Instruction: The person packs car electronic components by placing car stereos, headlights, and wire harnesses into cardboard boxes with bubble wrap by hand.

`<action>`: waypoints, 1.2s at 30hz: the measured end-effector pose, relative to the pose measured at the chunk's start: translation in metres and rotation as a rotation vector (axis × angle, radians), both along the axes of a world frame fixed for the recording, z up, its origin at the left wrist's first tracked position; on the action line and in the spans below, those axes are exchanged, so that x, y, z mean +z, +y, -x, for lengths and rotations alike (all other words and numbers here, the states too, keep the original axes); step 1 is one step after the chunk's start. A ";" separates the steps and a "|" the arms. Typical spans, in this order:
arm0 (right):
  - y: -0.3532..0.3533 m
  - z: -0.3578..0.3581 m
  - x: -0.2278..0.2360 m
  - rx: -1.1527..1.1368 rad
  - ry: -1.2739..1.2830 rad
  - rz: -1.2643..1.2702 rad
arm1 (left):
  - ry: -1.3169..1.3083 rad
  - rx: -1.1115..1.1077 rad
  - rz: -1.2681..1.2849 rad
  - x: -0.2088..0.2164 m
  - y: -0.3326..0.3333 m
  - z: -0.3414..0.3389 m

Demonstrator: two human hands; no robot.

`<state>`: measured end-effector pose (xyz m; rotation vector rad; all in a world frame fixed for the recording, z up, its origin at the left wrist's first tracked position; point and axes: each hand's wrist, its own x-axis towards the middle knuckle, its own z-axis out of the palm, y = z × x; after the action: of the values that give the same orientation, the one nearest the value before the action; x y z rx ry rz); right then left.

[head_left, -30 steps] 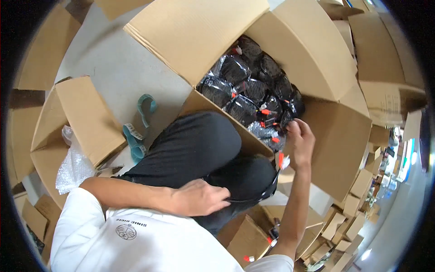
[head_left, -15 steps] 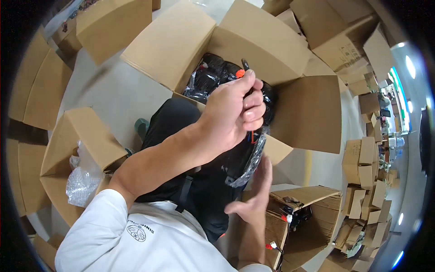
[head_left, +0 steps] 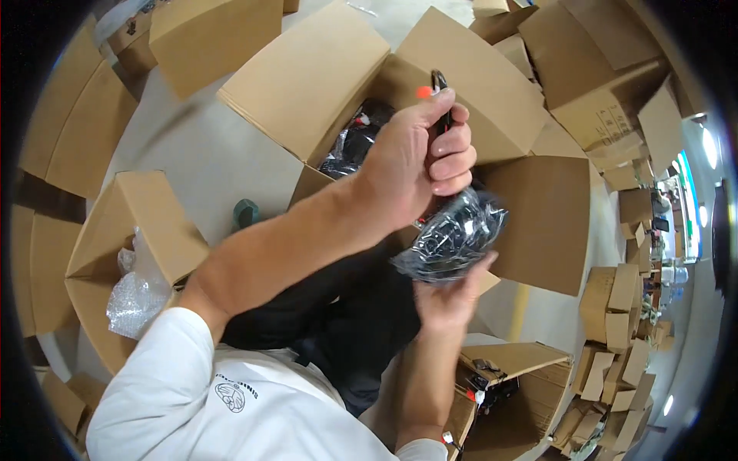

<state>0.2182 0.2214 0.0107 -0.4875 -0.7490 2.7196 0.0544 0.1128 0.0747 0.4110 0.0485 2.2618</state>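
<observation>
My left hand (head_left: 421, 154) is closed in a fist around a black cable (head_left: 439, 80), whose looped end and orange-red connector (head_left: 423, 91) stick out above the thumb. Just below that fist hangs a black bundle wrapped in clear plastic (head_left: 453, 237); its exact kind is hidden by the shiny wrap. My right hand (head_left: 448, 301) supports the bundle from underneath, most of its fingers out of sight behind it. Beyond my hands stands an open cardboard box (head_left: 304, 84) with more black plastic-wrapped bundles (head_left: 354, 142) inside.
At the lower right, another open carton (head_left: 530, 355) holds black parts and cables with red and white connectors. A carton with bubble wrap (head_left: 140, 301) stands on the left. Cardboard boxes (head_left: 607, 107) are stacked along the right. My black-trousered legs (head_left: 346, 323) lie below my hands.
My left hand has risen slightly to the right with the cable. The wrapped bundle has come up into plain view, and my right hand has moved up against its underside.
</observation>
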 end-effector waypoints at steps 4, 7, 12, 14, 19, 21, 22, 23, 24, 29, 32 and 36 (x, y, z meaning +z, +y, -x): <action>0.074 0.046 0.034 0.049 0.089 -0.515 | 0.057 0.177 0.318 -0.043 -0.023 0.038; 0.119 0.079 0.045 0.051 0.032 -0.777 | -0.043 0.131 0.508 -0.058 -0.052 0.041; 0.169 0.144 -0.036 0.520 -0.281 -0.794 | -0.211 -0.122 0.800 -0.097 -0.075 0.033; 0.189 0.159 -0.092 0.776 -0.393 -0.876 | -0.198 -0.146 0.911 -0.088 -0.083 0.029; 0.230 0.151 -0.212 0.972 -0.624 -1.091 | 0.097 0.130 1.115 -0.075 -0.114 0.018; 0.230 0.147 -0.228 0.986 -0.589 -1.248 | 0.281 0.315 1.281 -0.083 -0.111 -0.005; 0.225 0.148 -0.227 1.006 -0.612 -1.394 | 0.605 0.476 1.366 -0.092 -0.113 -0.018; 0.225 0.150 -0.220 1.004 -0.645 -1.556 | 0.942 0.640 1.407 -0.104 -0.112 -0.026; 0.217 0.152 -0.209 1.013 -0.647 -1.751 | 1.042 0.774 1.413 -0.115 -0.108 -0.034; 0.202 0.113 -0.164 0.733 -0.409 -1.996 | 1.206 0.925 1.373 -0.109 -0.092 -0.043; 0.145 0.085 -0.110 0.523 -0.498 -1.786 | 1.295 0.943 1.348 -0.113 -0.109 -0.046; 0.114 -0.010 -0.084 0.015 -0.588 -1.655 | 1.385 0.923 1.291 -0.118 -0.118 -0.057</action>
<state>0.2286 0.3352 -0.0728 -0.7153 -2.5585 1.0706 0.1118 -0.0051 -0.0430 1.2075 2.5657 1.6269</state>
